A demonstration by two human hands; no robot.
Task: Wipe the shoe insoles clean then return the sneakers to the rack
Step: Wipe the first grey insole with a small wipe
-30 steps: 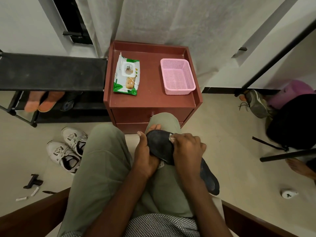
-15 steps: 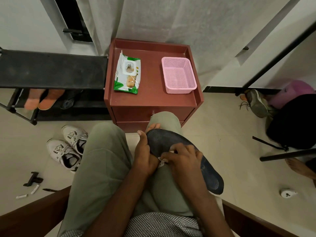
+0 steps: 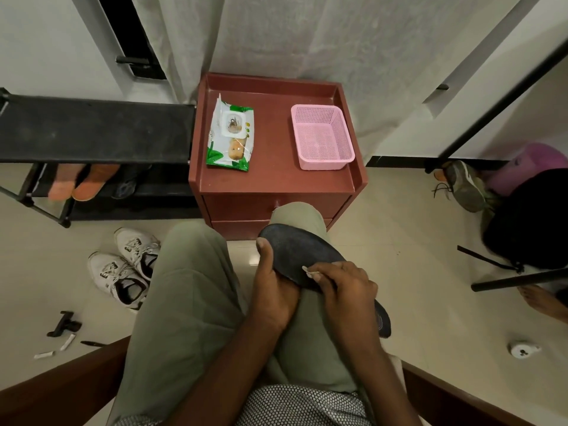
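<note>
A dark insole [image 3: 295, 253] lies across my right knee, toe end pointing up-left. My left hand [image 3: 273, 287] grips its left edge, thumb up along the rim. My right hand [image 3: 344, 284] presses a small white wipe [image 3: 311, 273] onto the insole's middle; most of the wipe is hidden under my fingers. The insole's heel end pokes out below my right wrist. A pair of white sneakers [image 3: 126, 269] stands on the floor to the left of my left leg. The black shoe rack [image 3: 92, 130] is at the far left.
A red-brown bedside cabinet [image 3: 276, 179] stands right ahead, carrying a wet-wipe pack [image 3: 230, 133] and an empty pink basket [image 3: 321, 136]. Orange slippers [image 3: 80, 182] sit on the rack's lower shelf. A black bag [image 3: 528, 216], another shoe and a person's bare foot [image 3: 544, 302] are at the right.
My right hand has slid back along the insole toward its middle after a stroke at the toe, uncovering the toe end. The left hand keeps its hold.
</note>
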